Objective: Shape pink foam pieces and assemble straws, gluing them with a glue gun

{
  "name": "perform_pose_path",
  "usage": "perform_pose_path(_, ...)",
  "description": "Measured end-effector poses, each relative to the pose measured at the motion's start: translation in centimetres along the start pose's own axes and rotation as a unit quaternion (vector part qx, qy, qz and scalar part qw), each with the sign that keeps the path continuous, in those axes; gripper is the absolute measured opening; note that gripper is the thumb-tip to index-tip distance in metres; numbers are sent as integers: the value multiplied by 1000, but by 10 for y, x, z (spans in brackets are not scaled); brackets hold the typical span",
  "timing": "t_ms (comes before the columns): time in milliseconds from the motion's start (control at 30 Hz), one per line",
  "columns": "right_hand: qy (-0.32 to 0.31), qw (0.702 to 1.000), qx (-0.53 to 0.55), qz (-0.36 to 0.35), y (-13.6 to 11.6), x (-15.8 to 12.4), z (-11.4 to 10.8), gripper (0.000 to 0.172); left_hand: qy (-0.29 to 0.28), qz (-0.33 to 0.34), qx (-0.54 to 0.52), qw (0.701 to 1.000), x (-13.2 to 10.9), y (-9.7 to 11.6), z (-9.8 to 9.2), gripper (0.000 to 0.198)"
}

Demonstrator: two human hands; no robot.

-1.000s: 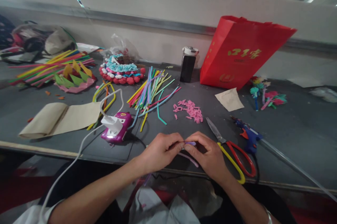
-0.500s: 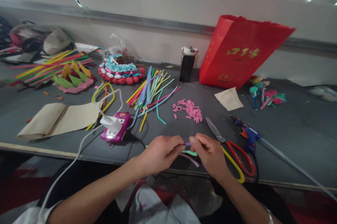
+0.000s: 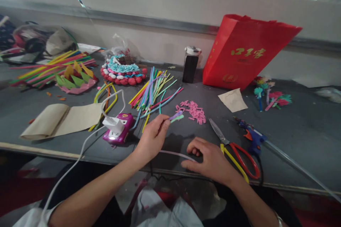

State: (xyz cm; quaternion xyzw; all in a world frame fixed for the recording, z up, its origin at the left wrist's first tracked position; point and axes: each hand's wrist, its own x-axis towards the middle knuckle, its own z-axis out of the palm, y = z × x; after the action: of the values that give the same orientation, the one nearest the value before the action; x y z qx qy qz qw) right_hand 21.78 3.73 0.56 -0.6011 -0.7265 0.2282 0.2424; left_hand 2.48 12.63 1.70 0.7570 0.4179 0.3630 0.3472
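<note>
My left hand [image 3: 151, 136] is closed, pinching a purple strip [image 3: 176, 115] and a mint-green strip [image 3: 178, 118] together; they look like pipe cleaners. Their tips point up and right, towards a heap of short pink pieces [image 3: 195, 112]. My right hand [image 3: 209, 159] hovers low over the table's front part, its fingers curled and the thumb apart, with nothing seen gripped. A pale lilac strip [image 3: 177, 154] runs between the hands and passes behind the right thumb. Scissors [image 3: 226, 143] with red and yellow handles lie just right of my right hand.
A blue glue gun [image 3: 253, 140] with a long clear stick lies at right. Behind stand a red paper bag [image 3: 242, 53] and a bottle [image 3: 190, 65]. Coloured strips [image 3: 153, 90], a purple power socket [image 3: 118, 127] with a white cable, and a paper roll [image 3: 50, 120] occupy the left.
My hands have moved apart. The left hand rose and went left with the purple and mint-green strips; the right hand let go of the purple one and loosened. The lilac strip stays low.
</note>
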Motion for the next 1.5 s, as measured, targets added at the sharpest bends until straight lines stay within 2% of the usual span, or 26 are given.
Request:
perform_pose_path(67, -34, 997, -57, -31, -1, -2, 1, 16, 9, -9, 4, 1000, 2, -1, -1, 20)
perform_pose_path(167, -42, 992, -98, -71, 1, -4, 5, 13, -27, -7, 23, 999, 0, -4, 3, 23)
perform_pose_path(367, 71, 988, -86, -107, 7, 1, 10, 11, -155, 64, 50, 985, -12, -3, 17, 22)
perform_pose_path(433, 86, 986, -73, -120, 8, 2, 10, 11, -203, 95, 71, 972, -15, -1, 19, 20)
perform_pose_path(500, 92, 985, -61, -129, 8, 1, 10, 10, -233, 98, 81, 964, -16, 1, 18, 21)
perform_pose_path(567, 94, 988, -43, -115, 9, 1, 9, 9, -237, 69, 66, 967, -16, 2, 16, 23)
perform_pose_path(700, 119, 990, -19, -77, 8, 0, 6, 11, -193, 21, 39, 980, -12, 2, 12, 27)
perform_pose_path(833, 128, 988, -4, -82, 7, 0, 3, 16, -197, 19, 35, 980, -10, 5, 9, 27)
perform_pose_path(1133, 106, 991, 76, -17, -1, -5, -1, 28, -249, 48, 15, 967, -12, 8, 8, 34)
perform_pose_path(1400, 124, 986, 100, -50, 3, -6, 8, 31, -307, 69, 14, 949, -15, 10, 7, 29)
perform_pose_path(1500, 122, 981, 148, -33, 6, -5, 9, 29, -283, 63, 10, 957, -12, 15, 0, 28)
